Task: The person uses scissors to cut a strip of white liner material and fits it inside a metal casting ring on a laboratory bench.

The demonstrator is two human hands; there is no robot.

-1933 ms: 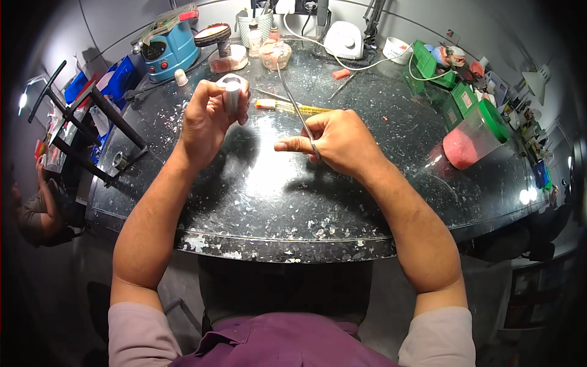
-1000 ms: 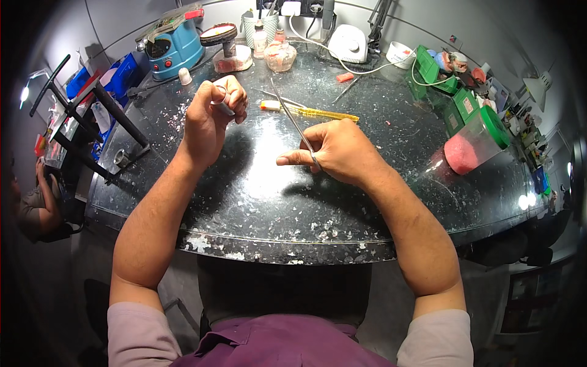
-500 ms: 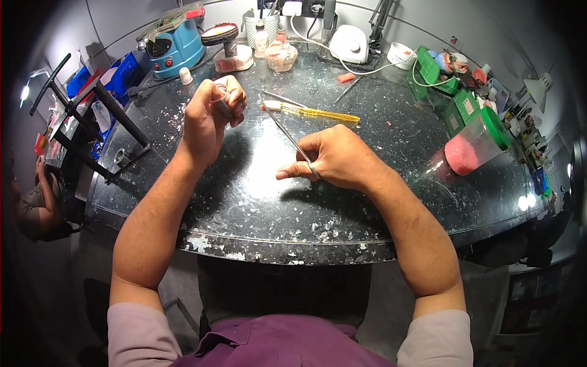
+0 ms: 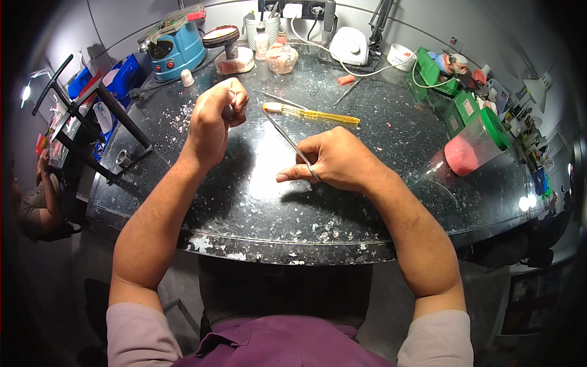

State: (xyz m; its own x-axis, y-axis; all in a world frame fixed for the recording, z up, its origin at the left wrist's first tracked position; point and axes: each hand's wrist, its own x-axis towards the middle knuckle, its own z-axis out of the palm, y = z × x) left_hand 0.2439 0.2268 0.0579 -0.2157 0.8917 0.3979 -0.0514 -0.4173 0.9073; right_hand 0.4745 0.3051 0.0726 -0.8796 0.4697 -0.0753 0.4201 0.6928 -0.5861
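Observation:
My left hand is raised over the left middle of the black speckled bench, fingers curled around a small metal cylinder that is mostly hidden. My right hand grips a long, thin metal tool, which slants up and leftward toward the middle of the bench, its far end near a yellow-handled brush. Another slim metal instrument lies just beyond the brush. The thumb of my right hand sticks out to the left under the tool.
A black metal frame and blue bins stand left; a blue machine, pedestal and white device at back. A green-lidded jar of pink powder leans near green boxes at right. Another person sits far left.
My right hand has moved down toward me, lowering the tool. My left hand has turned and curled, so the cylinder that showed clearly earlier is now mostly covered.

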